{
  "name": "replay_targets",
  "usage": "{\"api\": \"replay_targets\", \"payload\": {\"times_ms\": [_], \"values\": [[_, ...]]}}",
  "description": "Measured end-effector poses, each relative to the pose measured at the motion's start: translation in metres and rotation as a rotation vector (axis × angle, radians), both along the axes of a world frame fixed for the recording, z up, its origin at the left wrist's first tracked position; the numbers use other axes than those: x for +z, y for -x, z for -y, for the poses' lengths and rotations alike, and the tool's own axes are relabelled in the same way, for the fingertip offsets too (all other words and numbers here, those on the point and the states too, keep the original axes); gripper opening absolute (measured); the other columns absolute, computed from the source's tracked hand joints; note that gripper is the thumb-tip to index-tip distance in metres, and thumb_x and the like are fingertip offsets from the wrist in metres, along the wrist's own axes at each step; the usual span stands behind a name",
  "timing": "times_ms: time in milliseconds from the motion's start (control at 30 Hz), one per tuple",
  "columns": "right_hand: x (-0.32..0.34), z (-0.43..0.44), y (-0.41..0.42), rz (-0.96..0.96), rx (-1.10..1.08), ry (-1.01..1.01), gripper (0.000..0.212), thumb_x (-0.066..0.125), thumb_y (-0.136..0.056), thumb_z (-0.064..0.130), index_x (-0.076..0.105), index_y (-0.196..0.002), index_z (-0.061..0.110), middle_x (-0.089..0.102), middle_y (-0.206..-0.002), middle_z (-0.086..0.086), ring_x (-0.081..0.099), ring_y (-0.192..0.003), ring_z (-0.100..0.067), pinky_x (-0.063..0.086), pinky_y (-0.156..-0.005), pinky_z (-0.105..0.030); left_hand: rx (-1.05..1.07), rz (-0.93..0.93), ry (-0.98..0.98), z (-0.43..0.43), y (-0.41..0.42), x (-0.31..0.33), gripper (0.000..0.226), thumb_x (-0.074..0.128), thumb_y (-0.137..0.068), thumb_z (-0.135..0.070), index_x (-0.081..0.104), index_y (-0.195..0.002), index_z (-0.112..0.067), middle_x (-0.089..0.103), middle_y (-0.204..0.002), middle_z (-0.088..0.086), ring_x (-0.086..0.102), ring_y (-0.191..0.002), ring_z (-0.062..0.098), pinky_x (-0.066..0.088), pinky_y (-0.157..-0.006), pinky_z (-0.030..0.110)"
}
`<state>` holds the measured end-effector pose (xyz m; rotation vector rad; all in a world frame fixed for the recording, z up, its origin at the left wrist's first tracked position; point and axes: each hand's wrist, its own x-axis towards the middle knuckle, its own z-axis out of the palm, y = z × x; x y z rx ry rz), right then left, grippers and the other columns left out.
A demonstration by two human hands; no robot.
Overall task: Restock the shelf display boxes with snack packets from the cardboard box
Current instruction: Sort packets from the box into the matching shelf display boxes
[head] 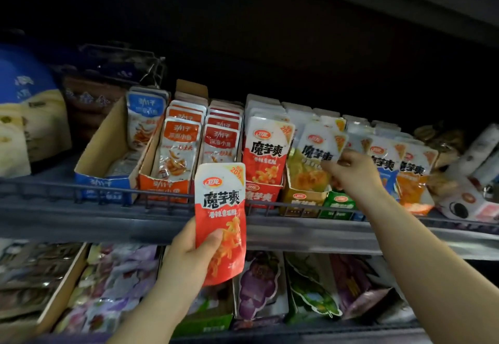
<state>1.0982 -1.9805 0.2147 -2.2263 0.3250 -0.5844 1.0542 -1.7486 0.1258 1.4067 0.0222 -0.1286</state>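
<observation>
My left hand (193,253) grips a red snack packet (220,219) upright in front of the shelf rail, below the red display box (260,195). My right hand (351,172) reaches up to the yellow display box (302,198) and pinches the front yellow packet (316,154) near its upper right edge. Red packets (266,149) stand in the red box. Further right stand a green box (339,203) and rows of blue and orange packets (410,173). The cardboard supply box is out of view.
Left on the same shelf are an orange box of fish snacks (175,152) and a nearly empty blue box (106,165). A wire rail (108,189) fronts the shelf. The lower shelf holds purple and green packets (259,287). A dark shelf overhangs above.
</observation>
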Motion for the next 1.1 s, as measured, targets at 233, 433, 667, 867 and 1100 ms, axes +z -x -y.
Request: {"api": "replay_targets", "payload": {"times_ms": [233,433,667,867,1100], "values": [[-0.007,-0.014,-0.006,-0.054,-0.083,0.058,0.012,0.059,-0.087,0.013,0.047,-0.091,0.011,0.049,-0.072,-0.001,0.051,-0.066,-0.022,0.038,-0.054,-0.027,0.052,0.078,0.035,-0.004,0.001,0.003,0.022,0.058,-0.083,-0.014,0.052,-0.084,-0.034,0.065,-0.077,-0.016,0.062,-0.071,0.002,0.046,-0.061,0.022],[-0.006,-0.03,0.012,0.356,-0.168,0.03,0.051,0.056,-0.089,0.021,0.032,-0.134,0.014,0.042,-0.116,0.0,0.044,-0.069,-0.01,0.039,-0.061,-0.017,0.111,0.136,0.014,-0.006,-0.002,0.001,0.025,0.062,-0.08,-0.011,0.045,-0.087,-0.027,0.068,-0.065,-0.023,0.063,-0.062,-0.008,0.045,-0.059,0.023],[0.001,-0.09,0.028,-0.102,0.47,0.004,0.039,0.062,-0.083,0.022,0.042,-0.117,0.027,0.053,-0.097,0.018,0.053,-0.059,0.001,0.049,-0.054,-0.01,0.142,0.135,0.054,-0.002,-0.003,0.001,0.022,0.063,-0.08,-0.009,0.047,-0.083,-0.024,0.067,-0.064,-0.025,0.065,-0.059,-0.003,0.047,-0.056,0.026],[-0.014,-0.102,0.023,-0.247,0.517,-0.276,0.035,0.062,-0.084,0.01,0.041,-0.109,0.024,0.066,-0.082,0.007,0.056,-0.046,0.004,0.038,-0.04,-0.01,0.143,0.143,0.088,-0.004,-0.006,0.001,0.022,0.063,-0.079,-0.007,0.049,-0.083,-0.024,0.069,-0.066,-0.022,0.066,-0.06,0.001,0.05,-0.059,0.03],[-0.015,-0.1,0.026,-0.306,0.579,-0.216,0.019,0.062,-0.084,0.008,0.054,-0.084,0.026,0.068,-0.076,0.009,0.06,-0.058,-0.001,0.042,-0.051,-0.013,0.184,0.258,-0.007,-0.006,-0.006,0.001,0.02,0.062,-0.081,-0.013,0.051,-0.082,-0.029,0.069,-0.069,-0.016,0.065,-0.066,-0.004,0.051,-0.055,0.018]]}}
